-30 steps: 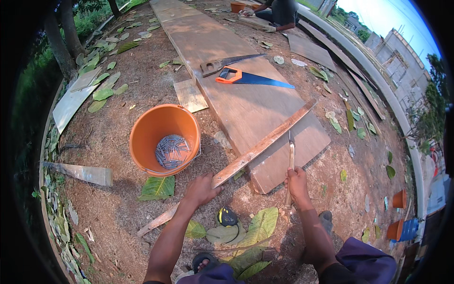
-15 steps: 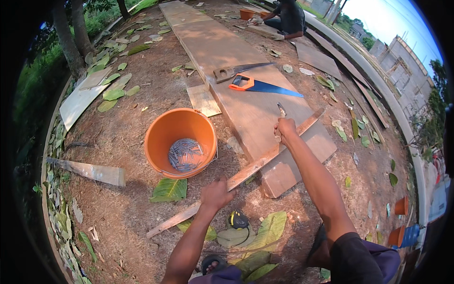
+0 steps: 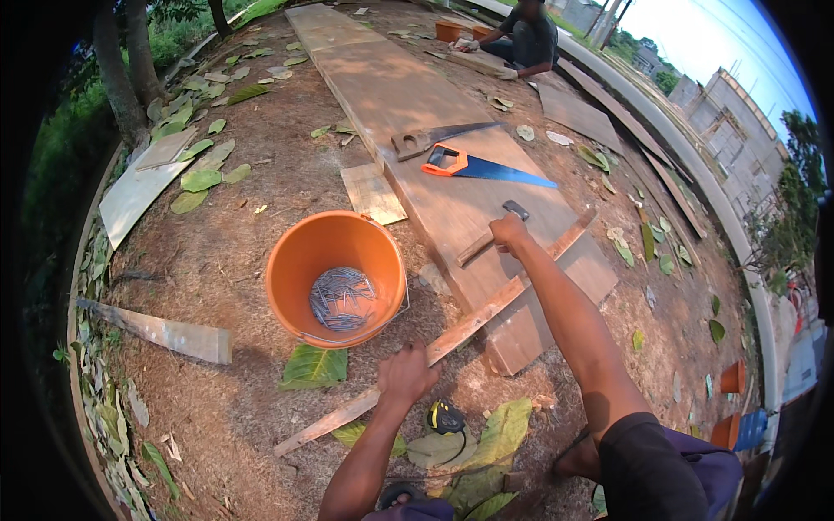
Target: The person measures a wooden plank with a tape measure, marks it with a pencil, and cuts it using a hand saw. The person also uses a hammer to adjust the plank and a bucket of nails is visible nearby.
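My left hand [image 3: 407,375] is closed round a long narrow wooden strip [image 3: 469,326], which slants up to the right across the end of a wide wooden board [image 3: 408,95]. My right hand [image 3: 510,233] grips a hammer [image 3: 473,249] close under its dark head, just beyond the strip, over the board. Farther along the board lie an orange-and-blue handsaw [image 3: 495,169] and an older wooden-handled handsaw [image 3: 443,136]. An orange bucket [image 3: 287,269] with loose nails [image 3: 341,298] in it stands on the ground left of the board.
By my feet lies a black-and-yellow tape measure [image 3: 446,417] among large leaves. Short board pieces [image 3: 373,193] and a pale offcut [image 3: 174,334] lie to the left. Another person [image 3: 530,39] sits far off, handling wood. Sheets [image 3: 578,117] rest at right.
The hammer has turned in my right hand, so its head and handle now show plainly. My left hand has shifted slightly right along with the strip's near part.
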